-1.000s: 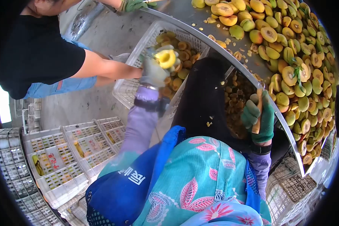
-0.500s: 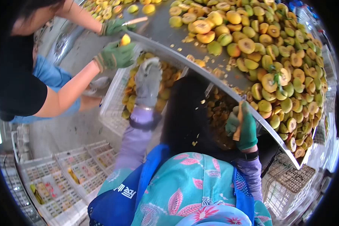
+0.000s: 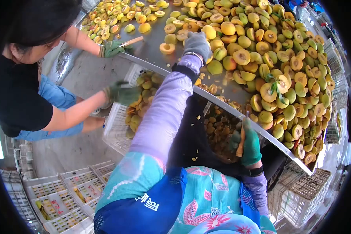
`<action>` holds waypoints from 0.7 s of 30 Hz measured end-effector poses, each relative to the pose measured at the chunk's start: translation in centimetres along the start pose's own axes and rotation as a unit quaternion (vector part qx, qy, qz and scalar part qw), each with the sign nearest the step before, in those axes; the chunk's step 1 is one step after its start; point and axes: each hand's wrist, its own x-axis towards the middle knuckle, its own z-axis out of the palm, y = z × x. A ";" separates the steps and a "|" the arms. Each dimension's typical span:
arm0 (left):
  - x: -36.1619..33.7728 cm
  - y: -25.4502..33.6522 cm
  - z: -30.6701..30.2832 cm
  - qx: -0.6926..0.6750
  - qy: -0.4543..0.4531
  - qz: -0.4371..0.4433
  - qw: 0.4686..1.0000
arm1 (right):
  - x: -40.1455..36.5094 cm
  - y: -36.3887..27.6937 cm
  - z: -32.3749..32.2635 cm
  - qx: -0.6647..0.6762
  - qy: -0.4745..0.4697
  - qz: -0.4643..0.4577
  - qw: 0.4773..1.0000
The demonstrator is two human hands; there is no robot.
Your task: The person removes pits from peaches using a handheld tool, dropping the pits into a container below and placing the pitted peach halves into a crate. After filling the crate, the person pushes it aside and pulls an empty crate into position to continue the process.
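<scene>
- Head view, containers: a white crate [image 3: 116,136] is being stood on the floor under the table edge. Halved yellow fruit [image 3: 144,84] is being held in it, heaped at its far side.
- A co-worker's gloved hand [image 3: 123,93] is being lowered onto that fruit. The co-worker's other hand [image 3: 112,48] is being closed round a wooden-handled tool [image 3: 132,41] at the table rim.
- A dark bin [image 3: 189,128] is being stood just beside the crate, against the wearer's body. Brown stones and scraps [image 3: 218,128] are being held in it.
- The right hand [image 3: 249,144], in a green glove, is being clamped on a knife [image 3: 240,143]. The wooden handle is being held upright over the bin, just under the table rim.
- The left hand [image 3: 198,45], in a grey glove, is being stretched onto the table, palm down. The fingers are being hidden by the glove's back, so a grip cannot be told. A yellow-green fruit [image 3: 215,67] is being left just beside it.
- Surface: a metal table [image 3: 154,54] with a curved rim is being loaded with a fruit pile [image 3: 277,58], whole and halved. The pile is thick at the right and thinner at the left. Loose stones are being scattered over the bare metal.
- Room: a concrete floor [image 3: 62,156] is being used. Empty crates [image 3: 62,195] are being stacked at lower left, and more crates [image 3: 300,195] under the table at lower right.
</scene>
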 end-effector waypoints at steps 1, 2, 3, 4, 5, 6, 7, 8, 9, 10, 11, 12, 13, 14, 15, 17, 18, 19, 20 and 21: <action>-0.7 0.1 1.0 -0.028 0.062 -0.016 0.998 | 0.2 0.0 0.1 -0.078 0.000 -0.053 0.996; -1.5 0.3 0.3 -0.057 0.044 -0.015 0.997 | 0.3 -0.1 0.2 -0.155 0.002 -0.105 0.982; -2.4 0.7 -1.2 -0.088 0.028 -0.014 0.996 | 0.4 -0.3 0.3 -0.232 0.004 -0.157 0.960; -3.4 0.9 -2.3 -0.119 0.013 -0.011 0.993 | 0.1 -0.7 1.1 -0.215 -0.010 -0.165 0.963; -4.9 0.7 -2.8 -0.177 0.030 -0.012 0.984 | -0.8 -1.4 2.6 -0.197 -0.022 -0.172 0.965; -7.0 1.2 -3.9 -0.276 0.006 -0.019 0.961 | -1.7 -2.0 3.9 -0.178 -0.035 -0.180 0.967; -9.1 2.0 -5.4 -0.372 -0.020 -0.025 0.928 | -2.1 -2.4 4.5 -0.188 -0.036 -0.182 0.965; -10.9 2.6 -6.2 -0.464 -0.046 -0.033 0.884 | -2.3 -2.5 4.8 -0.202 -0.042 -0.187 0.961; -12.1 2.4 -5.4 -0.470 -0.049 -0.007 0.881 | -2.3 -2.6 5.1 -0.217 -0.049 -0.191 0.956; -13.2 2.6 -4.9 -0.495 -0.045 -0.003 0.868 | -2.2 -2.7 5.3 -0.234 -0.056 -0.196 0.951; -14.4 2.8 -4.5 -0.519 -0.041 0.002 0.854 | -1.5 -2.5 5.0 -0.290 -0.060 -0.223 0.929; -15.6 3.1 -4.1 -0.543 -0.037 0.007 0.839 | -1.2 -2.4 5.2 -0.364 -0.081 -0.313 0.873; -16.4 2.6 -2.4 -0.528 -0.011 0.035 0.848 | -1.2 -2.1 5.6 -0.431 -0.099 -0.396 0.805; -17.1 3.1 -2.0 -0.536 0.014 0.043 0.843 | -1.4 -2.0 5.5 -0.494 -0.090 -0.466 0.729; -17.8 3.5 -1.5 -0.542 0.039 0.051 0.838 | -1.3 -1.7 5.4 -0.541 -0.076 -0.505 0.668; -18.2 3.3 -0.5 -0.471 0.120 0.135 0.864 | -0.5 -1.0 5.2 -0.594 -0.045 -0.506 0.623; -18.5 3.5 -0.7 -0.462 0.128 0.148 0.865 | -0.2 -1.0 5.0 -0.606 -0.036 -0.473 0.638; -18.7 3.6 -1.0 -0.454 0.136 0.162 0.866 | 0.1 -0.9 4.8 -0.618 -0.026 -0.440 0.651; -19.6 4.7 -3.1 -0.514 0.093 0.110 0.845 | 0.2 -0.7 4.8 -0.608 -0.007 -0.404 0.684; -20.3 5.2 -4.1 -0.568 0.049 0.055 0.820 | 0.2 -0.6 4.9 -0.595 0.011 -0.367 0.715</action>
